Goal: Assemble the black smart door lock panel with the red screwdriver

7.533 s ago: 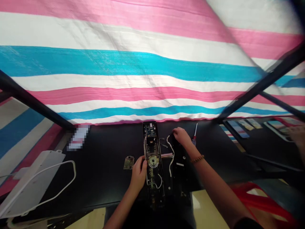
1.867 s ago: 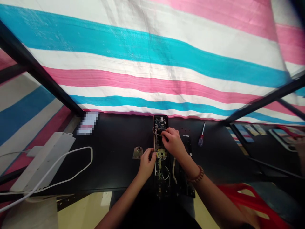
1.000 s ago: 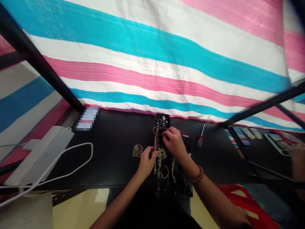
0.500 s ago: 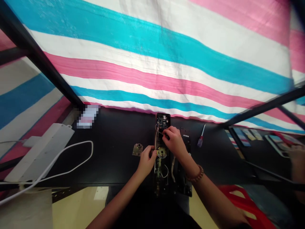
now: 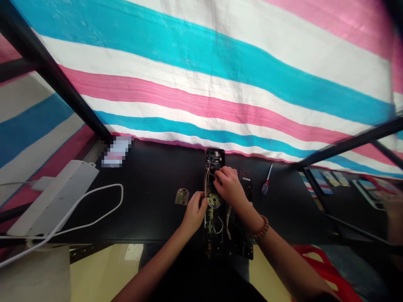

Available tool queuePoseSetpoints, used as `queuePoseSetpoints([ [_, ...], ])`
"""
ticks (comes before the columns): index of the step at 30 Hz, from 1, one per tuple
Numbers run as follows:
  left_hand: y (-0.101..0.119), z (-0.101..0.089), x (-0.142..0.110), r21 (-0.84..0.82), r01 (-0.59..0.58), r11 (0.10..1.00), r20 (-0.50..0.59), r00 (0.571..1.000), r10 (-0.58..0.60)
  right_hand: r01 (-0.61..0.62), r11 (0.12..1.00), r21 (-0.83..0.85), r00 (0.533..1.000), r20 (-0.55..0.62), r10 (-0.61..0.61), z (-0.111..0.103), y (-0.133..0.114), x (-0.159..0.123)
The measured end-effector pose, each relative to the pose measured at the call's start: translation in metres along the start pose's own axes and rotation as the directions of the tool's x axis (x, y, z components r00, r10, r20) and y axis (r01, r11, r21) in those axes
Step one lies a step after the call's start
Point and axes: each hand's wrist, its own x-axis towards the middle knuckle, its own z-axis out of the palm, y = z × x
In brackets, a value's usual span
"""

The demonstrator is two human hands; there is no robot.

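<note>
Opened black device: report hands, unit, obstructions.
Left hand at device's left edge. Right hand near white wires, grip unclear. Circuit board exposed. Right hand partly blocks view.

Left hand and right hand at an opened device

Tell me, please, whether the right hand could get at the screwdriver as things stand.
Probably yes: the screwdriver lies on the desk to the right of the right hand, with nothing seen covering it, though that hand is at the wires.
</note>
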Motion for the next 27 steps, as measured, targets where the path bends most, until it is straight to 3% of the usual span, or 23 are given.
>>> queuePoseSetpoints([
  [6,-0.001,0.003,-0.003,0.025,-0.009,1.0,-0.008,1.0,0.009,0.214,0.968,-0.132,0.969,0.149,-0.195,-0.015,-0.004,0.01],
  [9,-0.001,0.004,-0.004,0.032,-0.017,0.999,-0.012,1.0,0.017,0.247,0.961,-0.12,0.961,0.16,-0.227,-0.016,-0.001,0.014],
  [13,0.0,0.003,-0.004,0.022,-0.016,1.0,-0.005,1.0,0.016,0.074,0.99,0.12,0.995,0.053,-0.081,-0.011,0.008,0.01],
  [16,0.0,0.001,-0.003,0.025,-0.004,1.0,-0.001,1.0,0.004,-0.114,0.916,0.385,0.993,0.037,0.108,-0.01,0.012,0.008],
  [18,0.0,0.001,-0.002,0.028,-0.002,1.0,-0.002,1.0,0.002,-0.174,0.866,0.469,0.984,0.041,0.175,-0.011,0.012,0.008],
  [27,-0.002,0.002,0.0,0.046,0.003,0.999,-0.014,1.0,-0.002,-0.243,0.862,0.445,0.962,-0.003,0.273,-0.004,0.011,0.022],
])
